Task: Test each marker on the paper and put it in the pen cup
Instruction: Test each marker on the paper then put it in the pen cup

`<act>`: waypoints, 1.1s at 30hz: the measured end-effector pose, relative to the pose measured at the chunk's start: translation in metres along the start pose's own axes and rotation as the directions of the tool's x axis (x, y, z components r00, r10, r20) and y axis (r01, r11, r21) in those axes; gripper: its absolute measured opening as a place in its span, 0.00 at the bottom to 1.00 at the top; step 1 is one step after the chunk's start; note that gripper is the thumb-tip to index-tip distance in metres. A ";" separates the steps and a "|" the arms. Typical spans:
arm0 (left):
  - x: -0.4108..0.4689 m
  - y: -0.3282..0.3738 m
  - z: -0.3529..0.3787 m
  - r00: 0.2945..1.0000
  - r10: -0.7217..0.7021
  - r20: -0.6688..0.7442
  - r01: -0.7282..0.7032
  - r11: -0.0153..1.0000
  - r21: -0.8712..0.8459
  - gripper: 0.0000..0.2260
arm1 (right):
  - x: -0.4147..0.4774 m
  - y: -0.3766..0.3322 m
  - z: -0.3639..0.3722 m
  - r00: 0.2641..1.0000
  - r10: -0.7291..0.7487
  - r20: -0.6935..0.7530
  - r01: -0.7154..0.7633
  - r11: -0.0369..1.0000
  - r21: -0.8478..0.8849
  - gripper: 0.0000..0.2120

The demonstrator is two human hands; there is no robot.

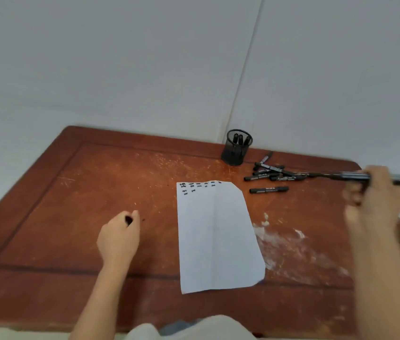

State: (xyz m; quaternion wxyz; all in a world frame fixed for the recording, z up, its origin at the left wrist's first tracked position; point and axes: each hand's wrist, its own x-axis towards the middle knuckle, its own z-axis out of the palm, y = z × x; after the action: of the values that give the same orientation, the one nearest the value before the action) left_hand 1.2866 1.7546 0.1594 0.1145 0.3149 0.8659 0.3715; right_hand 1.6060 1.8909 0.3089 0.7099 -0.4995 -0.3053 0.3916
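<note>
A wooden desk is shown, with marked paper laid at its middle. Over the right edge, the right hand is raised, its grip clamped on a blurred black marker. Left of the paper, the left hand is curled round a small dark object. A mesh pen cup is stood at the far edge, with loose markers heaped beside it.

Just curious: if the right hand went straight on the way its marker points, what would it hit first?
Probably the pile of loose markers on the table: the marker in the right hand points left, straight at it. The hand may be raised, so it could pass above.
</note>
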 end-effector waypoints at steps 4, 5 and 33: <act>0.016 0.038 0.015 0.986 0.148 0.074 -0.155 0.983 0.103 0.20 | -0.021 0.040 0.020 0.985 0.157 0.067 -0.157 0.988 -0.017 0.13; 0.020 0.036 0.019 0.982 0.170 0.082 -0.179 0.978 0.109 0.20 | -0.023 0.049 0.019 0.977 0.192 0.088 -0.189 0.981 -0.039 0.13; 0.007 -0.008 0.116 0.740 0.531 0.413 -0.659 0.692 0.293 0.14 | -0.037 0.164 0.053 0.696 0.567 0.441 -0.196 0.740 -0.643 0.03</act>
State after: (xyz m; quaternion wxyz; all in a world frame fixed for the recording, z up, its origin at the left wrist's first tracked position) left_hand 1.3275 1.8214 0.0732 0.0438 0.6498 0.7456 0.1411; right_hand 1.5024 1.9164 0.1684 0.2938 -0.5807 -0.5000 0.5714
